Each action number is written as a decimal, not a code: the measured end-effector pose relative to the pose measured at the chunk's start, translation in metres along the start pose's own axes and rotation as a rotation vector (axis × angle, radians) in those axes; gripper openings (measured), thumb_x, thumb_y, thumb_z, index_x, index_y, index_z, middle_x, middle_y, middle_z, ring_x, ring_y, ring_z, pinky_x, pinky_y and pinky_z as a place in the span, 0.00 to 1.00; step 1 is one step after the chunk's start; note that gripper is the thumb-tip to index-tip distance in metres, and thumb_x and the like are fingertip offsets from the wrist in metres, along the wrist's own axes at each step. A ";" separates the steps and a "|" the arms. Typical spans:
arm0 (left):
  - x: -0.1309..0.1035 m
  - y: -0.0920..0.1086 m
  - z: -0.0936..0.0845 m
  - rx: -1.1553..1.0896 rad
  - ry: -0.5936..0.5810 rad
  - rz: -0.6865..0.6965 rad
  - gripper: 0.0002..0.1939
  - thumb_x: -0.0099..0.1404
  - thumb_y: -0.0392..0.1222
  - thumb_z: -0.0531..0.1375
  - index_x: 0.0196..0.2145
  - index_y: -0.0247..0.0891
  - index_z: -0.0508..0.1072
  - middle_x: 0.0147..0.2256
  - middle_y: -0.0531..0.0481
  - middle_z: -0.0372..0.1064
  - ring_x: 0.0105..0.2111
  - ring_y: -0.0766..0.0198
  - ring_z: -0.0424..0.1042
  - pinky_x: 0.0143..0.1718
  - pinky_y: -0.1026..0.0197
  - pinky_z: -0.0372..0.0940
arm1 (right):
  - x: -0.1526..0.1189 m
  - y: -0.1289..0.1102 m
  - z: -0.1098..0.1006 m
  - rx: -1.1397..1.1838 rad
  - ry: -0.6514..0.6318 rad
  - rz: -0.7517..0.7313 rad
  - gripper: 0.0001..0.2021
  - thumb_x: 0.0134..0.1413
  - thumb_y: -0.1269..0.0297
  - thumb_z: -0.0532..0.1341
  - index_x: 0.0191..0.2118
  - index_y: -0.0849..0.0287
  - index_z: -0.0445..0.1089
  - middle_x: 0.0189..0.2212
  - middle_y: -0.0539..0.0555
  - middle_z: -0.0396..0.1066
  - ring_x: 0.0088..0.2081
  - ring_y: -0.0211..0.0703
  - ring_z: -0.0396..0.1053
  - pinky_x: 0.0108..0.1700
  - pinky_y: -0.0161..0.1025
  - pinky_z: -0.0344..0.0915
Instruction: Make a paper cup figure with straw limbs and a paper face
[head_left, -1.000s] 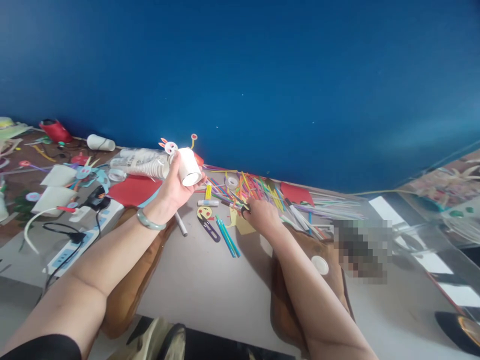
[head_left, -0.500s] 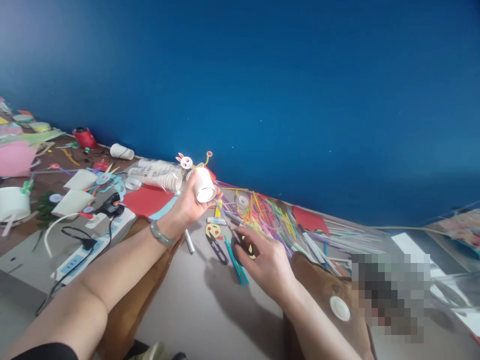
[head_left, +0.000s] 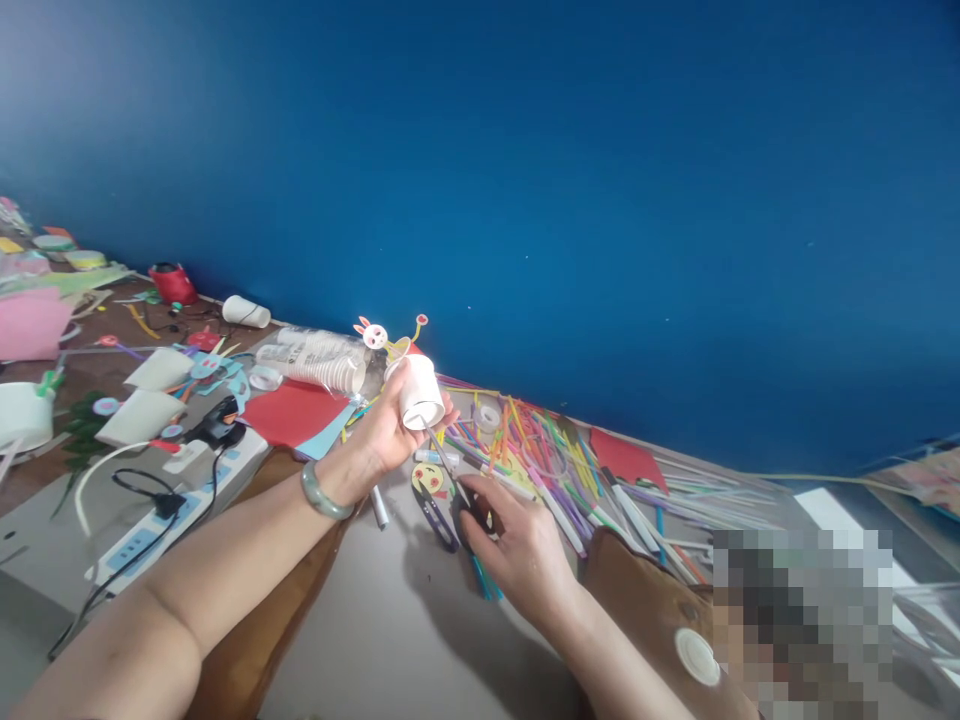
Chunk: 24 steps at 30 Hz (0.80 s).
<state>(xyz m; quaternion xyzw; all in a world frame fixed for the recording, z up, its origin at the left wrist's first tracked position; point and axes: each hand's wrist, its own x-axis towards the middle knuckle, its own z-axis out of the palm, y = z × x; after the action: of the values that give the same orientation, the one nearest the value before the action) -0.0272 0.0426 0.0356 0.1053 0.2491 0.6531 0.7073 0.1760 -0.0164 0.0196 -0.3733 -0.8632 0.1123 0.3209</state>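
My left hand (head_left: 388,428) is wrapped round a white paper cup (head_left: 420,383), tilted so its bottom faces me. In my right hand (head_left: 517,548) is a pair of scissors (head_left: 442,455) with dark handles, its narrow blades pointing up at the cup. The blade tip meets the cup's bottom; whether it has pierced it I cannot tell. Just behind the cup stand a rabbit-face cutout (head_left: 375,336) and a yellow stem with a small red-centred disc (head_left: 421,321). Below the blades lie a yellow face cutout (head_left: 428,479) and dark thread snips (head_left: 435,518).
Colourful pipe cleaners (head_left: 525,430) and markers spread along the wall. A bag of stacked paper cups (head_left: 315,360) and red paper (head_left: 292,412) lie left. A power strip (head_left: 142,545) with cables is at lower left. A brown cushion (head_left: 637,590) lies right; a blurred patch hides part.
The scissors have come closer to the cup, and their tip now reaches its bottom. The cup has shifted slightly right and down in view, and the whole view has moved a little.
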 end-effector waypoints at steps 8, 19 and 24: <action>-0.006 -0.002 0.004 -0.017 0.020 0.016 0.17 0.64 0.48 0.66 0.45 0.36 0.70 0.31 0.49 0.73 0.29 0.61 0.76 0.41 0.51 0.76 | -0.001 -0.003 0.003 0.117 -0.037 0.105 0.13 0.57 0.68 0.58 0.47 0.58 0.74 0.25 0.50 0.73 0.25 0.39 0.70 0.29 0.34 0.64; -0.009 -0.005 0.005 0.030 0.024 0.069 0.15 0.60 0.42 0.69 0.41 0.34 0.71 0.32 0.48 0.73 0.32 0.60 0.76 0.47 0.46 0.76 | -0.002 -0.013 0.011 0.693 -0.261 0.528 0.14 0.60 0.58 0.60 0.47 0.59 0.68 0.20 0.45 0.63 0.23 0.35 0.59 0.27 0.34 0.56; -0.009 -0.007 0.004 0.044 0.051 0.098 0.15 0.59 0.41 0.69 0.42 0.35 0.72 0.33 0.48 0.73 0.33 0.62 0.75 0.48 0.46 0.75 | 0.005 -0.023 0.004 1.001 -0.292 0.692 0.22 0.53 0.47 0.65 0.43 0.61 0.67 0.20 0.46 0.65 0.24 0.35 0.61 0.29 0.34 0.58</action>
<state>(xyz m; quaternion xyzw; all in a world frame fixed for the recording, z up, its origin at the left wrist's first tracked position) -0.0187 0.0341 0.0376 0.1162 0.2758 0.6838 0.6655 0.1579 -0.0281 0.0288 -0.4167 -0.5699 0.6503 0.2806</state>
